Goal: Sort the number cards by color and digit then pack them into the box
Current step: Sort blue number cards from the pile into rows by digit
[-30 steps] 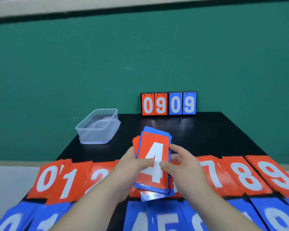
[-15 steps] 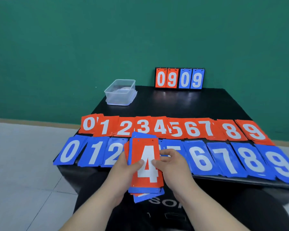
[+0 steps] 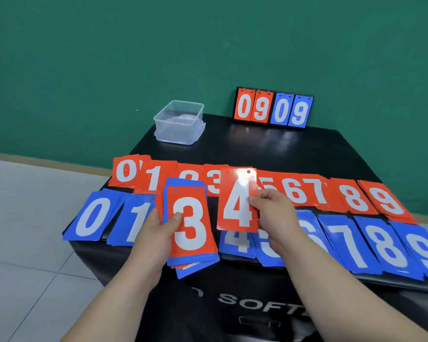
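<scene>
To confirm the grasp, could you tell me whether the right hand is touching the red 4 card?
Touching. The head view shows the right hand pinching the red 4 card at its right edge, thumb on its face.

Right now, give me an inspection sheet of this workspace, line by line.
Surface: black table, glossy top.
Job's things: red row 0 to 9 behind blue row 0 to 9; mixed stack, red 3 on top; red 4 card; clear box, open, back left.
Clutter: scoreboard reading 0909 at the back edge.
Grippers: left hand grips the stack; right hand pinches the red 4 card above the rows.
Cables: nothing seen.
Surroundings: green wall, tiled floor.
</scene>
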